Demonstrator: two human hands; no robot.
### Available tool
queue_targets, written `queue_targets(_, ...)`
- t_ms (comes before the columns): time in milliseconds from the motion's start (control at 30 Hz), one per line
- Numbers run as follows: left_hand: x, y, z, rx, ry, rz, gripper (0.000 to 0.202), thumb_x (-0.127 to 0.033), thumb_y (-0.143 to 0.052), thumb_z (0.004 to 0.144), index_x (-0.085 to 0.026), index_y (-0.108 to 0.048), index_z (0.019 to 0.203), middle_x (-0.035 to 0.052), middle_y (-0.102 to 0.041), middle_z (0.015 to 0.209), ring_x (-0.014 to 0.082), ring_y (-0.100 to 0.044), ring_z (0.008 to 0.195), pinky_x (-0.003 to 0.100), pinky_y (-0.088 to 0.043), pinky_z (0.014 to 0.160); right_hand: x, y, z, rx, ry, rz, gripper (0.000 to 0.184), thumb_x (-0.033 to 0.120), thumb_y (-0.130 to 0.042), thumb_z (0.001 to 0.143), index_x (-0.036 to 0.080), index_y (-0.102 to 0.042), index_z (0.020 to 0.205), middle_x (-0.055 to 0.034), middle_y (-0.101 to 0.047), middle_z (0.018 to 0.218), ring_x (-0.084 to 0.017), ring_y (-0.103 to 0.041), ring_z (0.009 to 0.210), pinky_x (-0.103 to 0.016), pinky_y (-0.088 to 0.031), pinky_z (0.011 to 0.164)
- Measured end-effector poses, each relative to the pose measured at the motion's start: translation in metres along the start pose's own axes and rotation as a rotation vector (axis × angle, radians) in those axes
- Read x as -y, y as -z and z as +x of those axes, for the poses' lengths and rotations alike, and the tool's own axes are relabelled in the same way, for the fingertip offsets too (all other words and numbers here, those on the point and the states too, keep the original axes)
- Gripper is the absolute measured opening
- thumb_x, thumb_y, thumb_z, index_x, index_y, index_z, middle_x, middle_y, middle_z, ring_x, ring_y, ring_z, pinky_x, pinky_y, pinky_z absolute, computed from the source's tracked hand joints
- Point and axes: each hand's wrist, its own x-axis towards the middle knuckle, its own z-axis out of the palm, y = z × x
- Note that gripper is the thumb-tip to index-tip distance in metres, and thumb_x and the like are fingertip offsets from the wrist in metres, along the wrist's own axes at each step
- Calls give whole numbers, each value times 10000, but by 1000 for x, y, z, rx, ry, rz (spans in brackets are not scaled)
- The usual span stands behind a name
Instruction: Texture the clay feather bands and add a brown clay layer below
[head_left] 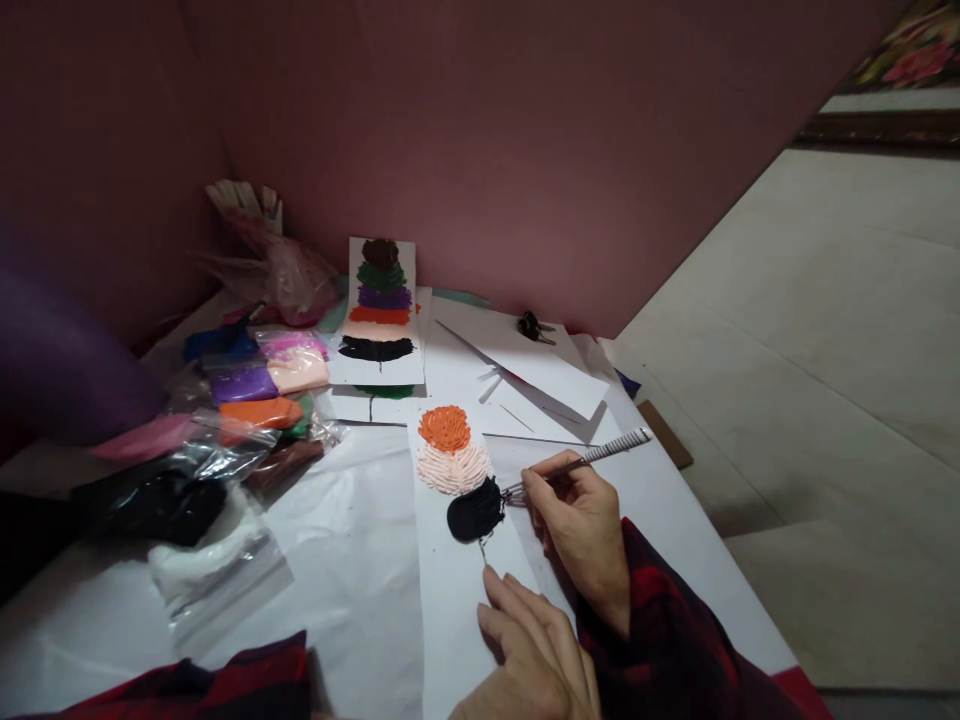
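Observation:
My right hand [581, 530] pinches a thin metal tool with a striped handle [600, 457], its tip at the right edge of a black clay blob [475, 511]. The blob sits on a white paper strip [457, 610], below a cream fan-shaped layer [453, 467] and an orange one [445, 427]. My left hand [529, 655] rests on the strip just below the black blob, fingers curled loosely and pressing the paper. Both sleeves are red and black plaid.
Bags of coloured clay [259, 385] lie at the left, with black [154, 505] and white [202, 560] ones nearer. A finished card with stacked coloured layers [380, 310] leans at the back. White sheets [525, 375] and keys [534, 327] lie near the wall. The table edge runs along the right.

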Motion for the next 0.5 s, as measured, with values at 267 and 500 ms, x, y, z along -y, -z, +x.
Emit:
queue_targets(267,-1,0,-1,18,2,18,391,-371,-417,902,-60,-609,763,199,-716,721,347,-713,606,401,-497,437,0,1,0,-3,-3,-17,189,323,-679,731,196,-541,704,86,-469,417,-74,-370,315,-205,-289,319)
queue_targets(500,0,-1,0,-11,-3,24,358,-326,-423,877,-54,-617,749,184,-719,693,335,-710,576,385,-495,407,1,0,-1,23,18,-24,188,309,-683,713,190,-542,680,81,-471,437,-69,-383,336,-186,-296,310)
